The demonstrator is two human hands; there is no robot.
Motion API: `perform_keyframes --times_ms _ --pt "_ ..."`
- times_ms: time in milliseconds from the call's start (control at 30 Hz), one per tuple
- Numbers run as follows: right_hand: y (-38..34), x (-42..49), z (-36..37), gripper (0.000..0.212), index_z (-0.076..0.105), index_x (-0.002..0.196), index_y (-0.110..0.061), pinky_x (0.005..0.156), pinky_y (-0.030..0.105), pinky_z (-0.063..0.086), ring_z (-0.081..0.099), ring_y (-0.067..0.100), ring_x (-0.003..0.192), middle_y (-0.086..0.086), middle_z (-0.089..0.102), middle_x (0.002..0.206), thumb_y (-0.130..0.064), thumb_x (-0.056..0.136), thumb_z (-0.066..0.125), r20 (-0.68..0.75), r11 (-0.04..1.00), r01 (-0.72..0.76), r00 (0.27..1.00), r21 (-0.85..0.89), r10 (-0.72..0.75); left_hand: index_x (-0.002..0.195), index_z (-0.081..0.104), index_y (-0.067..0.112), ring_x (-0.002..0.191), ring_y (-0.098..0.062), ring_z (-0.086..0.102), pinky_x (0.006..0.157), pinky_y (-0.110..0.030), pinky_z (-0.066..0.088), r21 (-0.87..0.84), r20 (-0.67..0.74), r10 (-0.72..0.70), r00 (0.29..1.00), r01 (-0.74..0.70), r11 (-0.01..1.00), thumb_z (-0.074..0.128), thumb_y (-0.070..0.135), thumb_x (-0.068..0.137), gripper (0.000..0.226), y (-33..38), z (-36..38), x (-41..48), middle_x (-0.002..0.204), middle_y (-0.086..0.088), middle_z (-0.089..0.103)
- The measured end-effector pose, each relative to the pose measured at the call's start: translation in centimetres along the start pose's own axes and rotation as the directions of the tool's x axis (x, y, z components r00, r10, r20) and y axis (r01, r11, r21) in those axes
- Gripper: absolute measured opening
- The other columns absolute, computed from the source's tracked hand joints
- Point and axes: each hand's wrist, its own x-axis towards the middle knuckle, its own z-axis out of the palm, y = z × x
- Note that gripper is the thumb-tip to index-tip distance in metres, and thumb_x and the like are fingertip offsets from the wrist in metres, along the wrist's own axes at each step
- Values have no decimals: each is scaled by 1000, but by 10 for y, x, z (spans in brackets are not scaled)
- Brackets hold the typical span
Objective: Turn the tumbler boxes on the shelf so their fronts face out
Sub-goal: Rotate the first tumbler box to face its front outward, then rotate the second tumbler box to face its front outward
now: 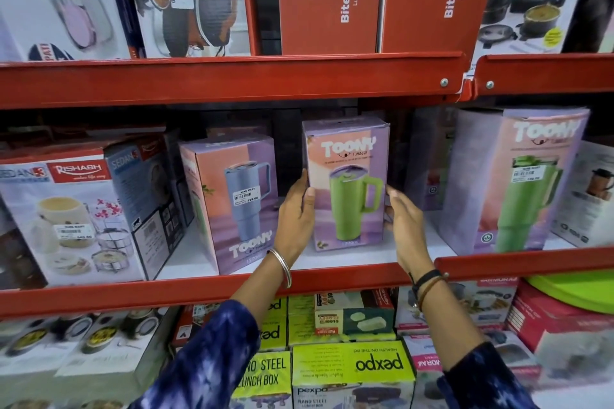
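A person reaches both arms onto the middle shelf (332, 256) of a red metal store rack. In the centre of that shelf, set back from its front edge, stands an upright tumbler box (347, 183), lilac and peach, with a green handled tumbler printed on the face that looks out. The left hand (297, 212) lies flat against the box's left side, fingers up along the edge and thumb on the front face, its grip pressed on the box. The right hand (403, 219) is open at the box's right side, fingers spread; whether it touches the box cannot be told.

Toward the shelf's left end stands a second tumbler box (232, 199), angled, showing a blue tumbler and a price sticker. Toward the right end, at the front edge, stands a third tumbler box (525, 183) showing a green tumbler. At the far left end sits a lunch box carton (76, 216).
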Motion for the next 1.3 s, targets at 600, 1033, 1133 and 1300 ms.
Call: perform_keyframes --times_ms 600,1033,1133,1300 --pt "4 -18 4 52 45 135 -21 108 39 35 46 17 123 -3 48 133 -51 94 33 4 995 -90 996 -42 90 139 38 10 132 -23 41 110 -31 31 43 -8 -10 1000 11 999 37 25 100 42 -1 2 -9 143 -11 46" --pt "-4 -120 148 48 46 132 -23 103 12 34 44 1 127 -5 49 139 -40 91 30 158 984 142 975 111 -158 126 48 6 132 -25 38 112 -42 30 115 -525 233 818 -203 972 46 25 92 38 -23 -114 -34 137 -9 44" --pt "4 -133 181 52 34 139 -26 109 15 27 32 1 136 -8 35 149 -41 89 32 217 991 79 971 103 -100 133 40 13 132 -18 36 114 -39 27 -127 -505 -135 852 81 989 42 48 87 59 -46 -143 -22 140 -5 39" --pt "14 -146 224 51 13 138 -44 117 25 11 6 -6 142 -16 8 157 -49 90 29 199 986 162 968 -22 -155 137 43 17 126 -14 46 96 -20 43 -485 -213 -442 871 299 822 23 44 99 51 -56 -162 -6 139 0 49"
